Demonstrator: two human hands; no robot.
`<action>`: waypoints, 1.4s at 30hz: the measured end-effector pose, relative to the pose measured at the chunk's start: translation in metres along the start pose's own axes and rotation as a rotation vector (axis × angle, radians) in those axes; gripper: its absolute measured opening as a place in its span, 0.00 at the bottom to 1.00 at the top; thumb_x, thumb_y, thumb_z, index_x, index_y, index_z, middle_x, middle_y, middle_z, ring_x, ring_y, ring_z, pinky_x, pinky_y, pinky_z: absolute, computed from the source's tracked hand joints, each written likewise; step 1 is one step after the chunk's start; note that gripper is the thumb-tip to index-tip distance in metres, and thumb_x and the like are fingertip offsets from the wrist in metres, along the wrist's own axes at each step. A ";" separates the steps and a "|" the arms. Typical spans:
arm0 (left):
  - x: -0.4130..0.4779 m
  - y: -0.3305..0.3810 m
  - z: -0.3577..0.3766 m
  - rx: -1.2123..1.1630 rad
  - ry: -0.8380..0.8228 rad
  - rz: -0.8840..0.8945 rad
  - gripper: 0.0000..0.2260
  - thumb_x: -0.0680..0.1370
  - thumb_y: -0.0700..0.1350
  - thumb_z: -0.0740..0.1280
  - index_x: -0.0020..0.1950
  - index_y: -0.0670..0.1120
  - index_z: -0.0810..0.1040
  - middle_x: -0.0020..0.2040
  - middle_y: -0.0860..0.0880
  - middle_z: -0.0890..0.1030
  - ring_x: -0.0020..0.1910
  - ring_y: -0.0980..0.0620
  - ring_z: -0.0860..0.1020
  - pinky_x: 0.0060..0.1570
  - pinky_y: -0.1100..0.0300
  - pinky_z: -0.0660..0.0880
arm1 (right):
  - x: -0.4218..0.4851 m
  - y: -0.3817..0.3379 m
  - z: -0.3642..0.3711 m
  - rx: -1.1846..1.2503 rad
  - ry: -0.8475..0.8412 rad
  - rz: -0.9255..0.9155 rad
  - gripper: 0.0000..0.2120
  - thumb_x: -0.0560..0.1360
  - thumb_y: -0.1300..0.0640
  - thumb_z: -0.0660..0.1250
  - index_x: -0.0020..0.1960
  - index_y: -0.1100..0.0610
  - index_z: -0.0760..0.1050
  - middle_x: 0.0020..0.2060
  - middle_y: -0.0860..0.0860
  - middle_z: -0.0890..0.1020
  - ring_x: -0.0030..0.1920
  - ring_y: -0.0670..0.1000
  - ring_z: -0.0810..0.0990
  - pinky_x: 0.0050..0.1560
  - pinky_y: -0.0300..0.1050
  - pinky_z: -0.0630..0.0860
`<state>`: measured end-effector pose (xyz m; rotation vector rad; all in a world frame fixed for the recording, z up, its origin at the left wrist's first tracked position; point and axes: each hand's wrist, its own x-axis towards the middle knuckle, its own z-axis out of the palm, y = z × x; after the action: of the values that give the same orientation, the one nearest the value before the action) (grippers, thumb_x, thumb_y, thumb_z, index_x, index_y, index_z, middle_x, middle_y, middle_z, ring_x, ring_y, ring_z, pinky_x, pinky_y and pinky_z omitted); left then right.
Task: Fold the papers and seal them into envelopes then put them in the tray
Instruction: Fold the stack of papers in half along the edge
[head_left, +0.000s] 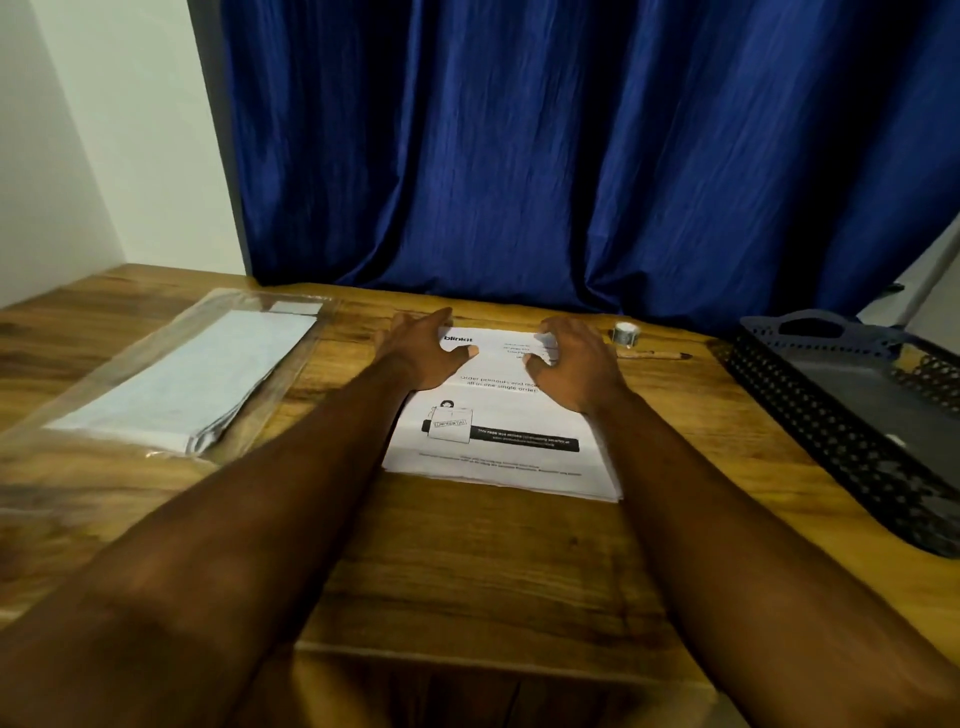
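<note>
Papers: a small stack of printed papers (498, 431) lies flat at the centre of the wooden bench (467, 561), its long side running away from the person. The top sheet carries a logo at the far end and a dark printed bar nearer. No fold shows yet.
Left hand: the left hand (423, 351) rests at the stack's 11 o'clock corner with its fingers stretched out and thumb spread, probably to pin the stack so it cannot slide.
Right hand: the right hand (574, 364) sits at the 1 o'clock corner with curled fingers. White paper shows between them, so it appears to pinch the far edge, likely to bring it toward the near edge.
Hands together: they are apart, one at each far corner, which would keep the fold square.
Envelopes: at 9 o'clock a pile of pale envelopes (192, 379) lies inside a clear plastic sleeve (104, 462), unopened as far as I can see, within reach of the left hand.
Tray: at 3 o'clock a dark perforated tray (810, 395) waits. I see no envelope in the part that shows.
Sealing things: at 1 o'clock stands a small tape roll (622, 332), with a pen (655, 355) just beside it.
Backdrop: a blue curtain (571, 156) hangs at 12 o'clock.
</note>
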<state>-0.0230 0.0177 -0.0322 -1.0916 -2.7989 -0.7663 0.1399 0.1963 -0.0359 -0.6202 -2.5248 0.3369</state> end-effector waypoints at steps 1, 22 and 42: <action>-0.001 0.000 0.000 -0.014 0.013 0.010 0.38 0.79 0.69 0.66 0.84 0.56 0.60 0.82 0.47 0.67 0.83 0.39 0.57 0.79 0.37 0.56 | 0.000 -0.001 -0.002 -0.011 -0.026 0.033 0.29 0.80 0.41 0.69 0.77 0.51 0.70 0.75 0.52 0.74 0.76 0.59 0.69 0.75 0.62 0.66; 0.036 -0.012 0.007 -0.353 0.152 -0.094 0.19 0.76 0.47 0.78 0.66 0.48 0.81 0.61 0.48 0.84 0.61 0.45 0.81 0.66 0.52 0.76 | 0.000 -0.008 -0.004 -0.099 -0.059 0.145 0.35 0.80 0.36 0.65 0.82 0.50 0.62 0.80 0.51 0.68 0.80 0.58 0.63 0.77 0.65 0.57; 0.022 -0.009 -0.014 -0.533 0.179 -0.023 0.12 0.67 0.51 0.80 0.47 0.61 0.82 0.42 0.60 0.85 0.50 0.53 0.84 0.63 0.40 0.78 | 0.003 -0.025 -0.013 -0.228 0.250 -0.096 0.38 0.72 0.42 0.77 0.78 0.49 0.68 0.69 0.48 0.80 0.71 0.54 0.74 0.75 0.64 0.55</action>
<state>-0.0472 0.0200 -0.0191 -0.9761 -2.5199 -1.5857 0.1358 0.1782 -0.0147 -0.5843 -2.3566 -0.0626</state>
